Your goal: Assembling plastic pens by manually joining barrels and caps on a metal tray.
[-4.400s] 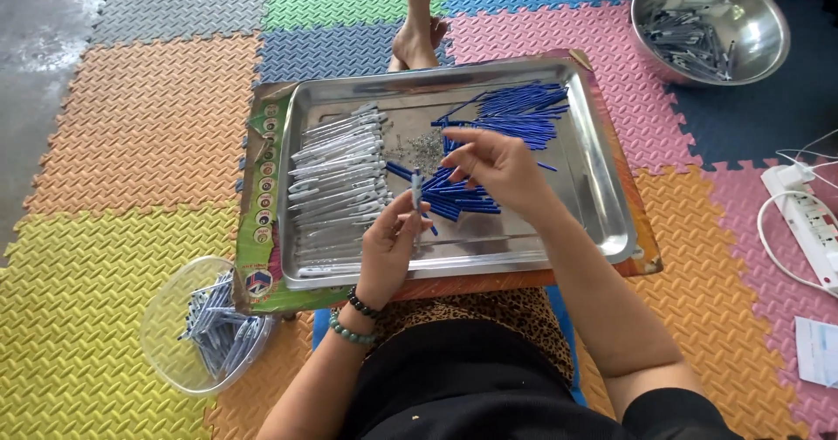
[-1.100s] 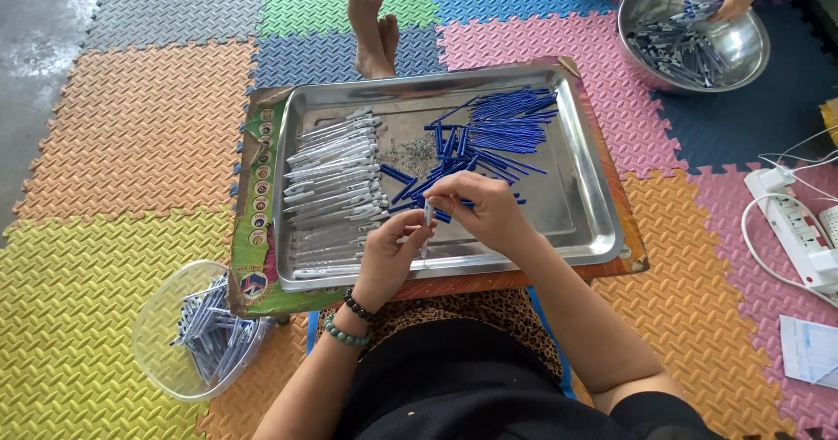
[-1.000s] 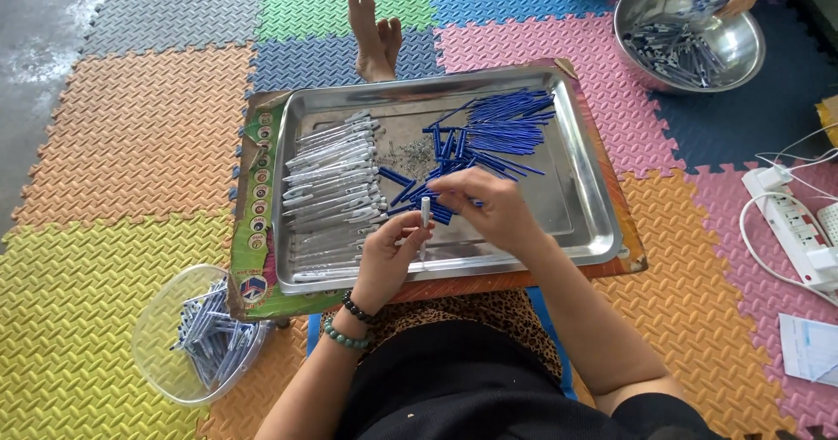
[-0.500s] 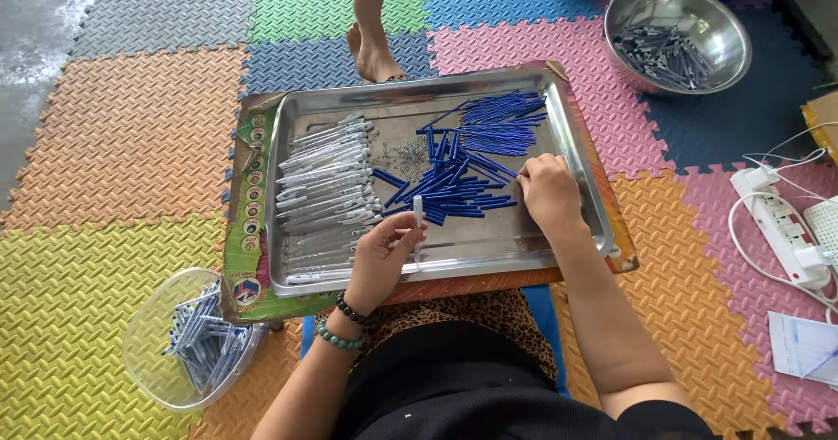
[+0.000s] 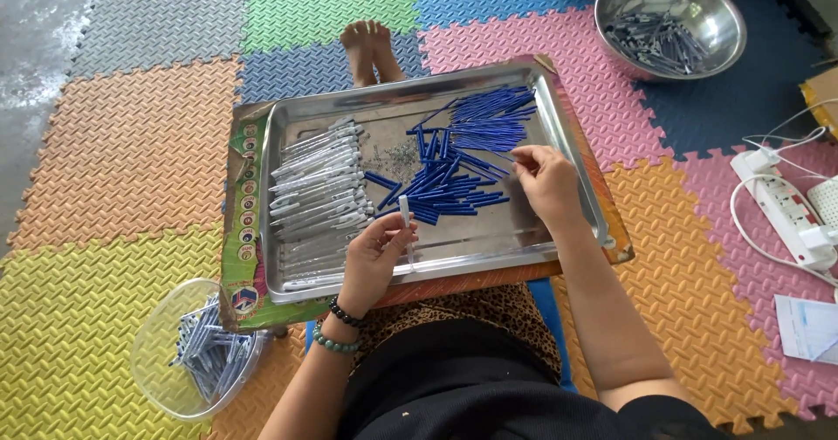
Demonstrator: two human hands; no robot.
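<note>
A steel tray [image 5: 569,156] rests on a low board over my lap. Silver pen barrels [image 5: 319,187] lie in rows on its left side, and blue pen parts [image 5: 454,187] are heaped in the middle, with thin blue refills [image 5: 489,121] at the back. My left hand [image 5: 375,257] holds one clear pen barrel [image 5: 406,222] upright above the tray's front edge. Over the tray's right side, my right hand [image 5: 546,182] pinches a thin refill at the edge of the blue pile.
A clear plastic bowl [image 5: 153,353] of finished pens sits on the mat at front left. A steel bowl [image 5: 720,12] of pen parts stands at back right. Another person's bare feet [image 5: 371,47] rest beyond the tray. A white power strip [image 5: 786,209] lies right.
My right hand left my left hand and swung right to the blue pile, where it now pinches a thin piece. My left hand keeps the clear barrel upright.
</note>
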